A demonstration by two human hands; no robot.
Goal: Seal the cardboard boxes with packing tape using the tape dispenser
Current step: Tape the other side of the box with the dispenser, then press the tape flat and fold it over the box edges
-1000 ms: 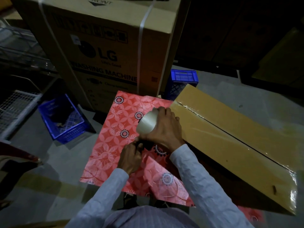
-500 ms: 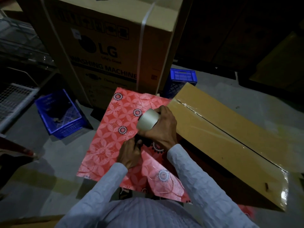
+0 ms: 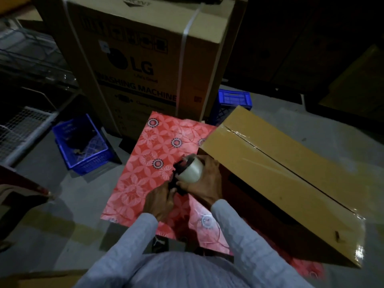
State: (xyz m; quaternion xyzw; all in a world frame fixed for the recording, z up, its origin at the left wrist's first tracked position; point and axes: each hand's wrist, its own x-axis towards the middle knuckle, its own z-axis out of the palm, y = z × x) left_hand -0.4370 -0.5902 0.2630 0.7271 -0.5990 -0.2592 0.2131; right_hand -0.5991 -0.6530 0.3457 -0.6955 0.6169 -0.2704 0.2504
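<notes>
A long brown cardboard box [image 3: 291, 183] lies slanted at the right, with shiny clear tape along its centre seam. Over the red floral sheet [image 3: 149, 163] I hold a black tape dispenser [image 3: 178, 173] carrying a pale tape roll [image 3: 192, 170]. My right hand [image 3: 205, 181] wraps the roll and dispenser from the right, beside the box's near-left end. My left hand [image 3: 161, 201] grips the dispenser's lower black part from below. The tape's free end is hidden by my fingers.
A tall LG washing-machine carton [image 3: 149, 65] stands behind the sheet. Blue plastic crates sit at left [image 3: 81, 146] and behind the box [image 3: 234, 100]. A wire rack [image 3: 20, 129] is at far left. Grey concrete floor [image 3: 52, 204] surrounds everything.
The dispenser has tilted so its black frame shows beside the roll. Both hands stay on it, shifted slightly toward the box end. The view moved a little.
</notes>
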